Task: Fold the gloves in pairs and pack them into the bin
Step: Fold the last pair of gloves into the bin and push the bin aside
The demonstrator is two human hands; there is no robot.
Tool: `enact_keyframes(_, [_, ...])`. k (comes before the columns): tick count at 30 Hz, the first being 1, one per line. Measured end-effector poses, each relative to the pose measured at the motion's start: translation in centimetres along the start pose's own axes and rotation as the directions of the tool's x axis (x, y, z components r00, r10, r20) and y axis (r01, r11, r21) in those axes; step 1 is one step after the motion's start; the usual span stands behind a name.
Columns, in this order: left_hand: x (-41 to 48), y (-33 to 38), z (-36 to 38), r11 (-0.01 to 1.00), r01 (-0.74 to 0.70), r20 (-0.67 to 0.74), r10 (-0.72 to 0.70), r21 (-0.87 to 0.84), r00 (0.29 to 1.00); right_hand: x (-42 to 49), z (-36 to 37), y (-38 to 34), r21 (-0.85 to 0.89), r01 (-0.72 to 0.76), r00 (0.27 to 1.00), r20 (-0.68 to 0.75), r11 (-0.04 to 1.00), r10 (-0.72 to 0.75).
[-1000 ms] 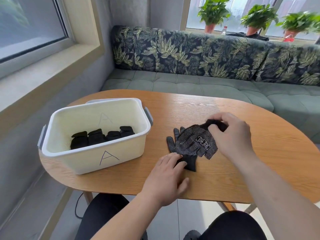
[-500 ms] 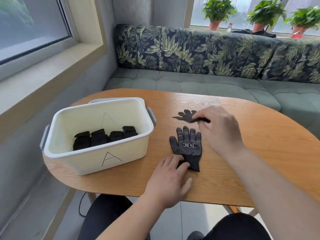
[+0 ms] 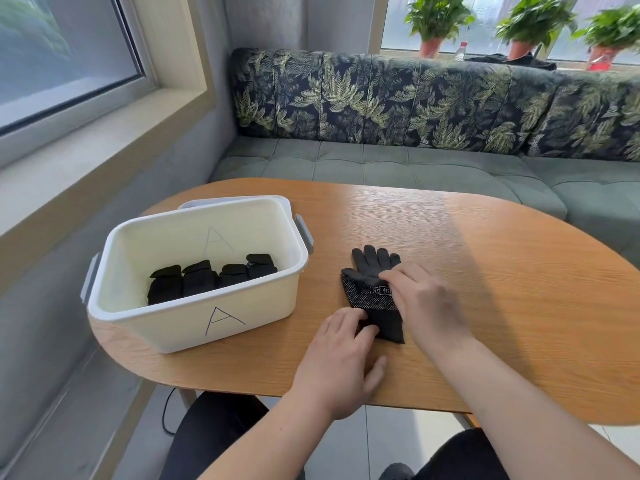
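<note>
Two black gloves lie stacked on the wooden table (image 3: 485, 306). The plain upper glove (image 3: 375, 261) points its fingers away from me, and the dotted lower glove (image 3: 358, 296) shows along its left edge. My left hand (image 3: 341, 362) presses its fingertips on the cuff end nearest me. My right hand (image 3: 424, 303) lies over the right side of the stack, its bent fingertips pinching the upper glove near the palm. The white bin (image 3: 194, 315) marked "A" stands to the left, holding several folded black glove pairs (image 3: 207, 280).
The bin's grey handles stick out at both ends. A green bench with leaf-pattern cushions (image 3: 415, 98) wraps behind the table. Potted plants (image 3: 436, 15) stand on the sill beyond. A window ledge (image 3: 86, 161) runs along the left.
My right hand lifted the second glove off the dotted one, swung it away, then laid it back on top, fingers aligned. My left hand stayed on the cuff.
</note>
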State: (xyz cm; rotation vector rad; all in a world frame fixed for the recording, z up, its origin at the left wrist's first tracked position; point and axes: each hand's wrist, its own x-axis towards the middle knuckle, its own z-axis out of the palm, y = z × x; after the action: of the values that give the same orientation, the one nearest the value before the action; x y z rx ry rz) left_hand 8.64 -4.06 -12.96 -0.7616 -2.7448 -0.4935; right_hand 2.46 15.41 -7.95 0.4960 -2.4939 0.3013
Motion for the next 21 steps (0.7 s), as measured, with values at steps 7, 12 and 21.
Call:
enact_keyframes(7, [0.0, 0.2, -0.3, 1.000, 0.000, -0.019, 0.000, 0.002, 1.000, -3.6, 1.1, -0.5, -0.065, 0.107, 0.994, 0.019, 0.992, -0.106])
enact_keyframes(12, [-0.1, 0.3, -0.3, 1.000, 0.003, -0.008, -0.003, 0.002, 1.000, -4.7, 2.3, -1.8, 0.040, -0.068, 0.997, 0.043, 0.997, 0.066])
enact_keyframes(21, [-0.2, 0.2, -0.2, 1.000, 0.023, -0.051, -0.024, -0.011, 0.998, -5.8, 2.3, -1.9, 0.011, -0.049, 0.998, 0.038, 0.999, 0.049])
